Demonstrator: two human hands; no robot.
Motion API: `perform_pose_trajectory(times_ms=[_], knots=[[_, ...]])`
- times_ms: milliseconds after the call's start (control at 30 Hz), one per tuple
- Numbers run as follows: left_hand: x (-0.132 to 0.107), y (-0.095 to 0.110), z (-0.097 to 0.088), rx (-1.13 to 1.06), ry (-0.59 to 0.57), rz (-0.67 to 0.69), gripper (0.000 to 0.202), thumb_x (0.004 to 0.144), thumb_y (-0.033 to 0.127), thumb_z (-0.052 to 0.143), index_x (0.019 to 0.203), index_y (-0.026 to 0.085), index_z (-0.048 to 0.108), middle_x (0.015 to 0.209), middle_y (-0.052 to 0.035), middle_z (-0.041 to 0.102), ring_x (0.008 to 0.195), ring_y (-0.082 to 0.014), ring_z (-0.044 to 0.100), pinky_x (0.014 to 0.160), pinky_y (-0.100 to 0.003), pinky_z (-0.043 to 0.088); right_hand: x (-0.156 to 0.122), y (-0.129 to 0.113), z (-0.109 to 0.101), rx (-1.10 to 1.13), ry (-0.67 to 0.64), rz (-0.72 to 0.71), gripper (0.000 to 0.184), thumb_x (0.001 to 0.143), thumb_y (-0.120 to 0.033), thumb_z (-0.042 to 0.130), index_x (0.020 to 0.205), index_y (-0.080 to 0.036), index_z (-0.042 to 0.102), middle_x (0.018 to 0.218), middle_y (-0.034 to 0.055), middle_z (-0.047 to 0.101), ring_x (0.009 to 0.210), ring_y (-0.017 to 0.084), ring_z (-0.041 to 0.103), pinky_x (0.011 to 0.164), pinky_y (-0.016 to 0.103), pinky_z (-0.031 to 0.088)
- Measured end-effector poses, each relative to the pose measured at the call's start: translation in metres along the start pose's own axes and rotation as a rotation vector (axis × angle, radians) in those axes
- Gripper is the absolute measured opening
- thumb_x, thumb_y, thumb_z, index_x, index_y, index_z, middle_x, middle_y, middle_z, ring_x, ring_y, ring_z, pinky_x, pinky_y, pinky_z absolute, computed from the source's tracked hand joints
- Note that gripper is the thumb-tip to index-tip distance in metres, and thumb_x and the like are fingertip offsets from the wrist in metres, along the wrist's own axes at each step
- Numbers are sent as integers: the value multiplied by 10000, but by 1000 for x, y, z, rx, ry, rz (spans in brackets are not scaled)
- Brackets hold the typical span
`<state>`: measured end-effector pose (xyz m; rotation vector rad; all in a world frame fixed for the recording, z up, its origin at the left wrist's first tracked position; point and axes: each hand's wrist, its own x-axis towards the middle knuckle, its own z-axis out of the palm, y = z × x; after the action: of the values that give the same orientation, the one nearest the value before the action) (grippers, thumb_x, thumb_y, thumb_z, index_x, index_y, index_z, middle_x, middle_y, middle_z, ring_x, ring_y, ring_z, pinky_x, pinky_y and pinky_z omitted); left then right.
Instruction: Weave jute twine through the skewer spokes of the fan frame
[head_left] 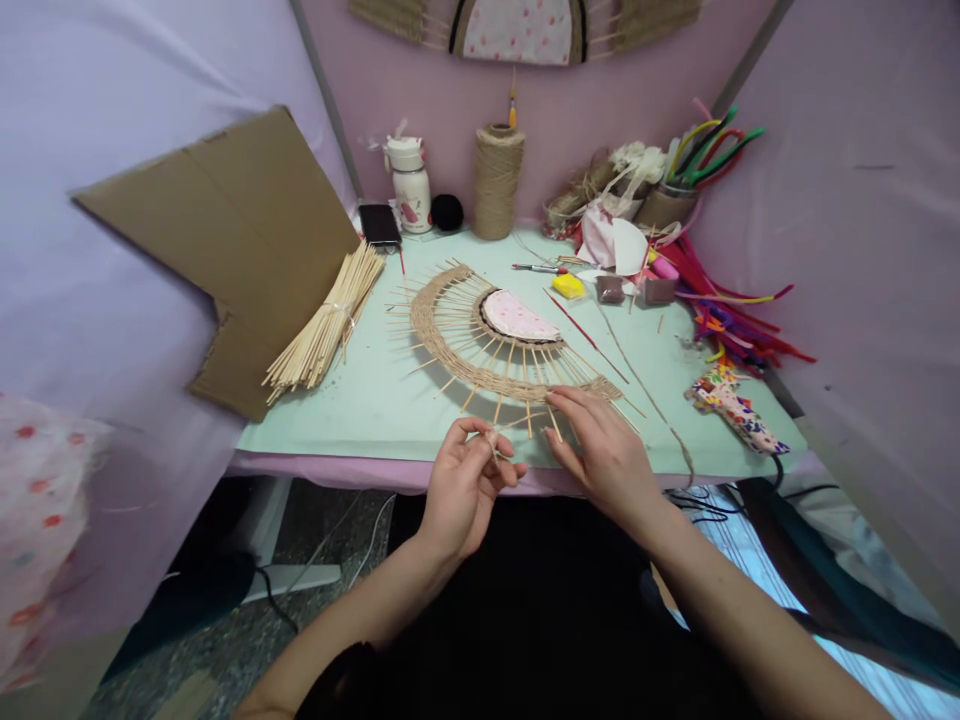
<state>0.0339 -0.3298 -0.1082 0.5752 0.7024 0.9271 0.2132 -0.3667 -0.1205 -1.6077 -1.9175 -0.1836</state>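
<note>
Woven fan of sticks and twine (491, 377) lies on the pale green tabletop (360, 405), its curved band bowed toward the person and a pink spotted half-round patch (517, 315) at its centre. Just in front of its near edge, the left hand (466, 485) has thumb and fingertips pinched together on a thin strand (519, 421), which stretches toward the right hand (604, 448). That one is loosely spread, thumb apart from the fingers, with fingertips at the band's outer edge; whether they grip anything I cannot tell. Left of the fan lies a bundle of sticks (328, 325).
</note>
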Motion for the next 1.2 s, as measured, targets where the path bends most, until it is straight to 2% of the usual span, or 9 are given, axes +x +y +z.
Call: perform_pose_trajectory(times_ms=[67, 167, 267, 433, 533, 700, 867, 1200], knots=[[-3, 2, -1, -32, 42, -22, 243, 804, 243, 704, 929, 214, 497, 706, 69, 614, 431, -12, 453, 647, -231, 506, -2, 2, 1, 7, 0, 2, 360, 940, -261, 515, 1288, -173, 538, 1260, 147, 624, 1176, 274, 577, 980, 457, 491], [-6, 6, -6, -77, 94, -45, 245, 780, 190, 700, 935, 203, 511, 748, 44, 619, 468, -7, 426, 614, -195, 482, -5, 5, 3, 11, 10, 5, 368, 936, -253, 517, 1294, -170, 537, 1260, 149, 624, 1183, 273, 573, 989, 461, 487], [-7, 9, -11, -93, 137, -69, 289, 716, 156, 750, 906, 182, 533, 826, 8, 640, 558, -23, 483, 624, -186, 482, -7, 7, 4, 17, 5, 11, 383, 934, -257, 514, 1308, -174, 535, 1263, 151, 623, 1182, 277, 575, 987, 475, 489], [-7, 14, -15, -137, 200, -121, 323, 665, 85, 771, 887, 175, 554, 1012, -57, 689, 760, -81, 614, 798, -264, 531, -10, 8, 6, 29, 1, 4, 382, 926, -252, 531, 1299, -169, 537, 1265, 153, 621, 1190, 281, 571, 992, 482, 491], [-9, 15, -17, -144, 196, -133, 298, 675, 57, 754, 869, 170, 558, 1077, -79, 690, 783, -84, 624, 766, -239, 525, -11, 9, 7, 33, 3, 0, 376, 921, -243, 544, 1287, -154, 539, 1268, 159, 617, 1196, 280, 564, 1004, 479, 484], [-10, 9, -24, -164, 202, -179, 216, 699, 64, 740, 804, 159, 576, 1034, -65, 690, 702, -59, 591, 666, -190, 497, -12, 10, 7, 35, 7, 10, 381, 925, -250, 536, 1295, -161, 539, 1271, 156, 618, 1201, 278, 563, 1008, 482, 482], [-8, 6, -31, -214, 192, -227, 178, 711, 62, 728, 783, 156, 595, 1013, -55, 683, 694, -54, 576, 635, -178, 478, -13, 10, 7, 34, -6, 11, 389, 929, -261, 527, 1306, -166, 538, 1271, 156, 619, 1202, 280, 566, 1002, 486, 487], [-8, 12, -25, -283, 192, -244, 176, 697, 46, 722, 766, 148, 597, 1016, -61, 669, 697, -58, 562, 640, -174, 482, -14, 10, 7, 35, -1, 5, 377, 929, -257, 532, 1292, -156, 537, 1277, 161, 616, 1214, 282, 559, 1011, 484, 482]])
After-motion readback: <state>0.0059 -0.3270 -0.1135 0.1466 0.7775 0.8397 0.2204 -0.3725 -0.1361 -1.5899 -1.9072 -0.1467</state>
